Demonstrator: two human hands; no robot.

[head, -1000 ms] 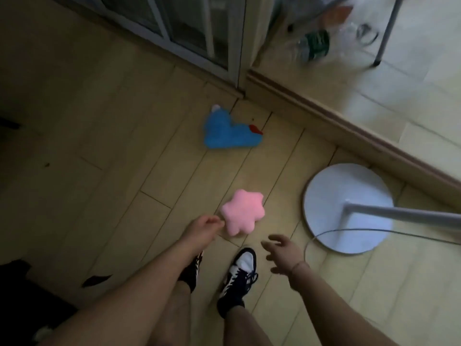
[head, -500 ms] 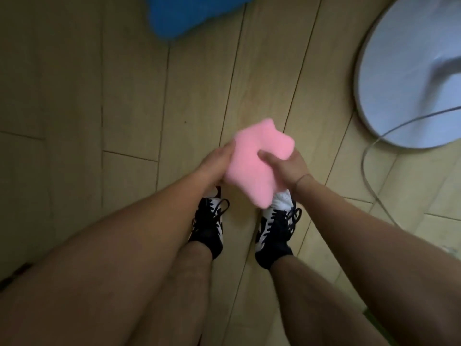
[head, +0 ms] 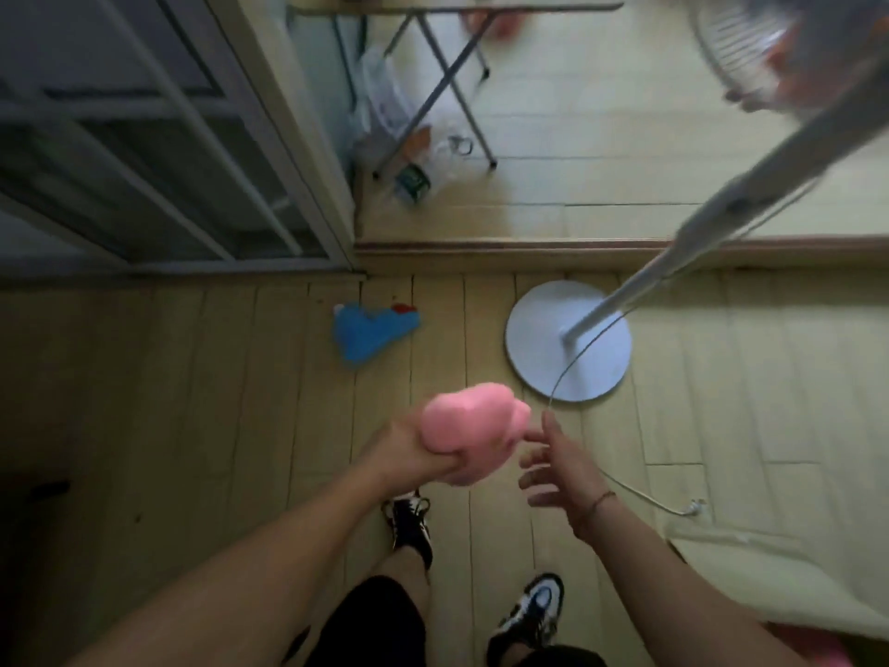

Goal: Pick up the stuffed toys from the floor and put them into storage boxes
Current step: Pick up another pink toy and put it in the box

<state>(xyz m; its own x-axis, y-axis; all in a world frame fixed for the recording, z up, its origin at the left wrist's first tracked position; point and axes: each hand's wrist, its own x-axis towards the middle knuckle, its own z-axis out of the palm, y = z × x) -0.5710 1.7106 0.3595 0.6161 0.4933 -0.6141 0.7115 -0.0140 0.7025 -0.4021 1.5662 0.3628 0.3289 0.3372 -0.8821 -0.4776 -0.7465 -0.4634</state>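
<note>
My left hand (head: 409,457) is closed around a pink star-shaped stuffed toy (head: 474,428), held up above the wooden floor in front of my feet. Just to its right, my right hand (head: 560,466) is off the toy, fingers spread, empty. A blue stuffed toy (head: 368,332) with a red bit lies on the floor farther ahead, near the door sill. No storage box is clearly in view.
A standing fan's round white base (head: 543,363) sits on the floor to the right of the blue toy, its pole (head: 697,223) leaning up right and its cord (head: 640,493) trailing back. A folding table (head: 447,65) and a plastic bottle (head: 411,182) lie beyond the sill. A glass door (head: 158,151) stands at left.
Both hands had lifted the pink toy from the floor. Now I stand upright, my right hand has let go and opened, and only my left hand keeps the toy.
</note>
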